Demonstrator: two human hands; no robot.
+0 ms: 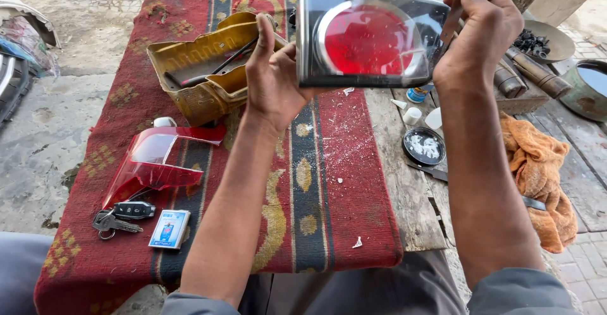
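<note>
**Both hands up on a tail light unit, workbench full of bits below**

So both hands are holding a car tail light [373,34] w/ a round red lens in a dark, chrome-ish housing, lifted off the tabletop [404,195] & tilted toward the cam. Left hand [275,75] is clamped on the unit's left edge, thumb on the lower corner, fingers up along the side. Right hand [477,34] grips the right edge from above, fingers curled over it. Looks like a thin blade-ish thing is pinched there too, can't tell for sure.

Below: red patterned rug [329,182] covers most of the tabletop. Near its far left corner sits a yellowish plastic housing [202,68] w/ a screwdriver lying in it. Closer in by the left edge, a loose red lens cover [155,163], then car keys [123,217] & a small blue-white box [169,228] just beside them. On the bare wood at right: small round black tin [424,145] w/ white stuff in it, orange rag [540,176] by the right edge.
</note>
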